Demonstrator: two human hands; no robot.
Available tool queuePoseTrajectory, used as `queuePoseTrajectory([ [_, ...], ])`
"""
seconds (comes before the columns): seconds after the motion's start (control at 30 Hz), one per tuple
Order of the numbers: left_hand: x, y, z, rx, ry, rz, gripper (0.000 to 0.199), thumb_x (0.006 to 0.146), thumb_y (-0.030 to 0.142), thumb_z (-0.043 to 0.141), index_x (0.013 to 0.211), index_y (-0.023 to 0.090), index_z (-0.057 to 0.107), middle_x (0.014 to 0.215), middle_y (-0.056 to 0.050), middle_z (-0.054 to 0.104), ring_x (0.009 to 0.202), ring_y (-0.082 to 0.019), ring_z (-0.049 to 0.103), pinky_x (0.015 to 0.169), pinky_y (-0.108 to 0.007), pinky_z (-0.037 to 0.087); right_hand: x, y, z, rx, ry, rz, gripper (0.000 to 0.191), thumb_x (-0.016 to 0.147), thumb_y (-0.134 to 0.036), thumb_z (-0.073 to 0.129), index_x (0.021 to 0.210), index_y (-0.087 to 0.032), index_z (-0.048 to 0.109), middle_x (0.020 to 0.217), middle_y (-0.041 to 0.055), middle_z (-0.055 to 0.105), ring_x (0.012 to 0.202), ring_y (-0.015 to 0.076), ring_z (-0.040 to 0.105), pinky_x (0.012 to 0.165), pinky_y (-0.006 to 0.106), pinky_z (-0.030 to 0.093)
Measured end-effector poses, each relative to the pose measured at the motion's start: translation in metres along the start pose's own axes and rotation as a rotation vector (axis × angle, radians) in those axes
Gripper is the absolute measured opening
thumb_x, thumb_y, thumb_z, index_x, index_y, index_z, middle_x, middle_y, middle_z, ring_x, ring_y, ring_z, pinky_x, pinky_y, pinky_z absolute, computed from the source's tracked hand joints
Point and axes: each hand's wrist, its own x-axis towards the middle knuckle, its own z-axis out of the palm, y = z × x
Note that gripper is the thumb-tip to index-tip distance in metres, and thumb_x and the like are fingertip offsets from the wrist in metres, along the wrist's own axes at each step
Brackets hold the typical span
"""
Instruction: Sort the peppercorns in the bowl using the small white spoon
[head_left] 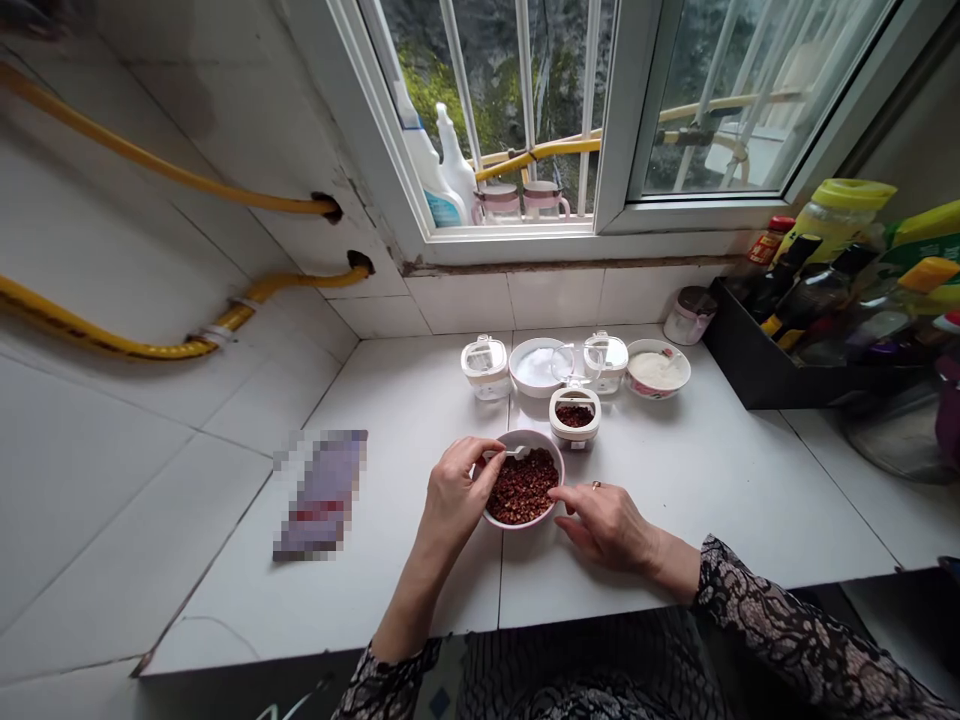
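Bearing a blue label (444, 208) too small to read, a white bottle (422, 160) stands at the window. Near the table's (240, 590) front edge, a pink-rimmed bowl (516, 526) holds dark-red spice (525, 490); an open jar (576, 436) behind holds more. The left hand (461, 490) pinches a small white spoon (517, 452) above; the right hand (611, 525) touches the rim, its grip unclear.

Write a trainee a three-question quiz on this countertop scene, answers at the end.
1. Which hand holds the small white utensil over the round pink-rimmed bowl of dark reddish pieces?
2. True or false: the black rectangular box of bottles stands right of the bowl.
3. What shows inside the small clear white-topped jar nearest the bowl? A) white powder; B) dark reddish bits; C) green leaves.

Key: 1. The left hand; 2. True; 3. B.
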Motion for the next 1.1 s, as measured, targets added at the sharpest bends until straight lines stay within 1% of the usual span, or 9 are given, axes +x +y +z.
queuePoseTrajectory([
  [0.13,-0.004,0.005,-0.007,0.019,-0.038,0.014,0.019,0.097,0.027,0.054,0.095,0.020,0.071,0.086,-0.004,0.075,0.081,-0.020,0.070,0.075,-0.033,0.056,0.001,0.000,0.000,0.074,0.014,0.028,0.028,0.101,-0.019,0.049,0.128,-0.012,0.051,0.082,0.0059,0.071,0.061,0.0156,0.064,0.058,0.028,0.051],
  [0.27,-0.005,0.005,-0.009,0.089,-0.138,0.043,0.024,0.101,0.026,0.047,0.101,0.020,0.070,0.092,-0.005,0.075,0.086,-0.020,0.070,0.076,-0.033,0.055,-0.001,-0.001,0.000,0.070,0.003,0.038,0.030,0.101,-0.018,0.048,0.130,-0.013,0.051,0.082,0.0056,0.072,0.063,0.0159,0.065,0.059,0.028,0.051],
  [0.33,-0.004,0.004,-0.007,0.212,-0.164,0.071,0.028,0.103,0.025,0.042,0.098,0.019,0.069,0.088,-0.006,0.074,0.083,-0.021,0.068,0.075,-0.033,0.053,-0.002,-0.001,0.001,0.048,-0.008,0.046,0.031,0.101,-0.017,0.047,0.131,-0.014,0.050,0.085,0.0060,0.073,0.065,0.0160,0.066,0.059,0.028,0.051],
  [0.43,-0.004,0.003,-0.004,0.452,-0.166,0.115,0.035,0.105,0.026,0.037,0.085,0.018,0.065,0.077,-0.007,0.068,0.074,-0.023,0.062,0.070,-0.035,0.048,-0.004,0.000,0.002,0.026,-0.017,0.058,0.032,0.100,-0.017,0.046,0.132,-0.015,0.050,0.088,0.0068,0.073,0.066,0.0163,0.066,0.059,0.028,0.051],
  [0.53,-0.003,0.005,-0.003,0.551,-0.193,0.139,0.039,0.105,0.029,0.037,0.075,0.020,0.060,0.071,-0.006,0.063,0.069,-0.023,0.057,0.066,-0.034,0.044,-0.004,0.000,0.001,0.021,-0.021,0.053,0.031,0.100,-0.015,0.046,0.131,-0.014,0.050,0.088,0.0072,0.073,0.065,0.0164,0.066,0.058,0.028,0.050],
  [0.6,-0.001,0.007,-0.004,0.527,-0.216,0.124,0.040,0.104,0.030,0.038,0.070,0.021,0.058,0.068,-0.005,0.062,0.067,-0.022,0.056,0.065,-0.033,0.043,-0.003,0.000,0.000,0.005,-0.018,0.046,0.029,0.101,-0.014,0.045,0.129,-0.013,0.051,0.088,0.0070,0.073,0.065,0.0159,0.065,0.057,0.027,0.049],
  [0.73,0.002,0.009,-0.007,0.423,-0.276,0.026,0.038,0.101,0.030,0.043,0.067,0.021,0.058,0.067,-0.003,0.064,0.066,-0.020,0.059,0.067,-0.033,0.045,-0.001,0.002,-0.001,-0.036,-0.005,0.053,0.021,0.105,-0.021,0.046,0.123,-0.014,0.053,0.082,0.0051,0.070,0.062,0.0150,0.063,0.056,0.026,0.047],
  [0.9,0.003,0.013,-0.011,0.211,-0.275,-0.045,0.024,0.096,0.022,0.045,0.090,0.022,0.068,0.091,-0.005,0.076,0.086,-0.021,0.070,0.078,-0.034,0.053,0.001,0.003,-0.003,-0.032,-0.002,0.042,0.016,0.106,-0.026,0.047,0.117,-0.016,0.054,0.080,0.0036,0.069,0.059,0.0139,0.061,0.055,0.025,0.046],
  [1.1,0.004,0.017,-0.027,0.120,-0.304,-0.097,0.019,0.093,0.027,0.051,0.083,0.022,0.067,0.084,-0.004,0.074,0.078,-0.020,0.069,0.072,-0.032,0.054,0.001,0.002,-0.003,-0.027,-0.007,0.046,0.016,0.106,-0.024,0.047,0.117,-0.016,0.053,0.081,0.0040,0.069,0.060,0.0143,0.062,0.055,0.026,0.046],
])
